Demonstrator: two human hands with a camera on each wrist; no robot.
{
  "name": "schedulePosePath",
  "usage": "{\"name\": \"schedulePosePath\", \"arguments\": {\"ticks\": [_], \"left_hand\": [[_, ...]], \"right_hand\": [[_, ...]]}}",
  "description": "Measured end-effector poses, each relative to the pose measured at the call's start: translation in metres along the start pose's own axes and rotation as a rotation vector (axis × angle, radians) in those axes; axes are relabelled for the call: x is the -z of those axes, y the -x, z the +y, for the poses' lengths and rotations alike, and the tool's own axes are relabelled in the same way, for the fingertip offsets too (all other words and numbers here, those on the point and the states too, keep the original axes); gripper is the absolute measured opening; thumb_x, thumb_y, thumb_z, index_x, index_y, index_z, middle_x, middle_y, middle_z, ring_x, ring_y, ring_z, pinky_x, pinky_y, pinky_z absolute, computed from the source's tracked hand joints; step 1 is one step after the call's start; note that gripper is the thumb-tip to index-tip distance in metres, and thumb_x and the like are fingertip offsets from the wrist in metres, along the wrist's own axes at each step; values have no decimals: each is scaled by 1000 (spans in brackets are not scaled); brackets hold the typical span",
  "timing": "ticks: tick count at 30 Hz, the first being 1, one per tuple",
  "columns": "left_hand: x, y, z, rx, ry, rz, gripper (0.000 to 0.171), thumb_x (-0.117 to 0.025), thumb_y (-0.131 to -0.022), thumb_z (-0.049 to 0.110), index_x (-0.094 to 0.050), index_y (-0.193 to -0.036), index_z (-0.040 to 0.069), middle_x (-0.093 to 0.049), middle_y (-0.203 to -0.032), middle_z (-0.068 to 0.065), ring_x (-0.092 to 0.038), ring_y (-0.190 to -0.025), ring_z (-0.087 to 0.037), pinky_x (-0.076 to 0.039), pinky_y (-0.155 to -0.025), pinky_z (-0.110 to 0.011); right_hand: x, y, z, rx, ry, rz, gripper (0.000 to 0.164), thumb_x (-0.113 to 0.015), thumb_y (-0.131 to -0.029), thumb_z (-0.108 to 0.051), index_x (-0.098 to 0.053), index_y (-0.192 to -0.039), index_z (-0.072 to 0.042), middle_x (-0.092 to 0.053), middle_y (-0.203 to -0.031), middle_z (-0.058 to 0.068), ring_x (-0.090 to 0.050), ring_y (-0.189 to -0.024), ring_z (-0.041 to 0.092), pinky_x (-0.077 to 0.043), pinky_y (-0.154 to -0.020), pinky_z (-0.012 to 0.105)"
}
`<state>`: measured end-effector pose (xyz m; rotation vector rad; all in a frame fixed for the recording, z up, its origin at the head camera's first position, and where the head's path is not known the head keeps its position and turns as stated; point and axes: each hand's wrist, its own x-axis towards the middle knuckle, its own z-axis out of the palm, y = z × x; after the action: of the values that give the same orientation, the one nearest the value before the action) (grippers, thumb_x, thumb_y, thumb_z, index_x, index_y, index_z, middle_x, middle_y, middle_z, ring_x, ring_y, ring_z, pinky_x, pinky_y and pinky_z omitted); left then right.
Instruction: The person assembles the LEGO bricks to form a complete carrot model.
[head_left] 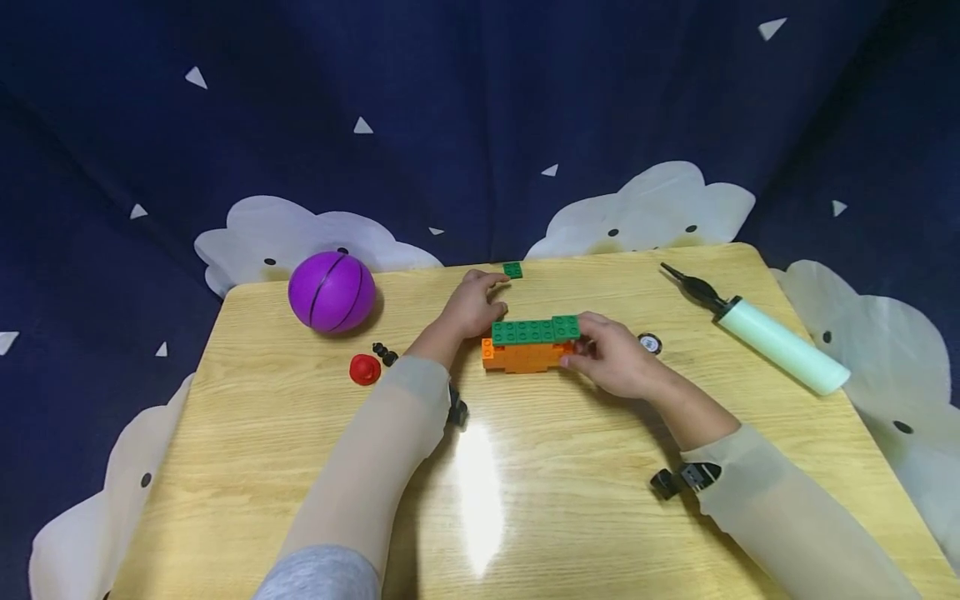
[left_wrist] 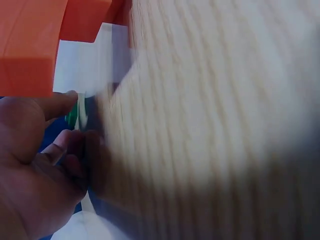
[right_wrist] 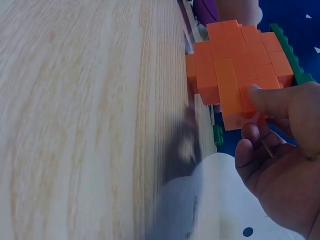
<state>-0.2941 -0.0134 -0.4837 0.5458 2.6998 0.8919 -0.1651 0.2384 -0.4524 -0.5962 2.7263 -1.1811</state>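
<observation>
My right hand (head_left: 617, 357) grips one end of a built block of orange bricks (head_left: 525, 358) topped with a row of green bricks (head_left: 528, 332). In the right wrist view the thumb lies on the side of the orange bricks (right_wrist: 235, 70), fingers curled beneath. My left hand (head_left: 471, 307) reaches towards the far table edge, its index fingertip right by a small loose green brick (head_left: 513, 270). The left wrist view shows that green brick (left_wrist: 72, 117) beyond the gap between thumb and fingers, with nothing held there.
A purple ball (head_left: 332, 292) sits at the back left of the wooden table (head_left: 570, 517). A red hat-shaped piece (head_left: 365, 369) and a small black beaded piece (head_left: 385, 354) lie beside my left forearm. Right of my right hand are a round chip (head_left: 649, 343) and a hand pump (head_left: 780, 342).
</observation>
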Motion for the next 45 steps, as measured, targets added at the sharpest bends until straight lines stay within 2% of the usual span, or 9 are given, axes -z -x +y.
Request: {"name": "schedulePosePath", "arguments": {"ticks": [6, 11, 15, 22, 26, 31, 39, 45], "left_hand": [[5, -5, 4, 37, -85, -23, 68, -65, -100, 27, -37, -162, 26, -41, -147, -13, -52, -127, -30, -43, -111, -43], [8, -7, 7, 94, -134, -56, 70, -63, -100, 33, -33, -164, 31, -39, -147, -10, -52, -125, -27, -44, -108, -40], [9, -5, 5, 100, -127, -46, 67, -63, -100, 34, -38, -162, 29, -40, -147, -11, -53, -125, -28, -45, -108, -42], [9, 6, -4, 74, -24, -7, 57, -68, -100, 28, -51, -154, 23, -45, -141, -13, -55, -119, -30, -46, -107, -43], [9, 15, -7, 51, -31, 4, 53, -70, -99, 25, -56, -150, 21, -48, -137, -13, -56, -113, -28, -47, -104, -42], [9, 26, -8, 36, -82, 26, 40, -70, -100, 22, -64, -139, 21, -51, -134, -11, -58, -111, -28, -49, -101, -42], [9, 43, -15, 54, -140, 114, 5, -71, -100, 23, -74, -103, 21, -60, -132, -6, -54, -124, -33, -43, -108, -44], [9, 53, -19, 42, -148, 138, 7, -73, -99, 24, -71, -95, 19, -65, -128, -4, -54, -120, -31, -42, -107, -42]], "right_hand": [[0, -2, -4, 6, 16, -11, 28, -76, -95, -13, -68, -121, -19, -57, -101, 0, -53, -84, 20, -47, -67, 32], [1, -3, -7, 13, 18, -14, 30, -76, -95, -13, -68, -123, -19, -58, -103, -1, -55, -84, 19, -48, -68, 32], [0, -4, -9, 19, 14, -12, 29, -77, -95, -13, -68, -123, -18, -59, -104, 0, -55, -84, 19, -48, -68, 32], [-2, -3, -9, -4, 10, -25, 20, -77, -95, -13, -66, -112, -17, -56, -99, 3, -51, -81, 20, -45, -67, 31], [-3, -2, -9, -12, 14, -26, 20, -76, -96, -14, -66, -113, -17, -56, -99, 4, -52, -82, 20, -45, -67, 31], [-2, 0, -7, -13, 7, -20, 24, -76, -96, -13, -67, -117, -17, -57, -100, 4, -52, -83, 20, -46, -68, 31], [-2, 2, -5, -31, 17, -21, 20, -76, -96, -13, -66, -112, -15, -56, -99, 4, -52, -82, 20, -47, -70, 31], [-1, 2, -5, -36, 19, -12, 23, -77, -95, -13, -67, -116, -14, -57, -100, 5, -53, -82, 20, -48, -69, 30]]}}
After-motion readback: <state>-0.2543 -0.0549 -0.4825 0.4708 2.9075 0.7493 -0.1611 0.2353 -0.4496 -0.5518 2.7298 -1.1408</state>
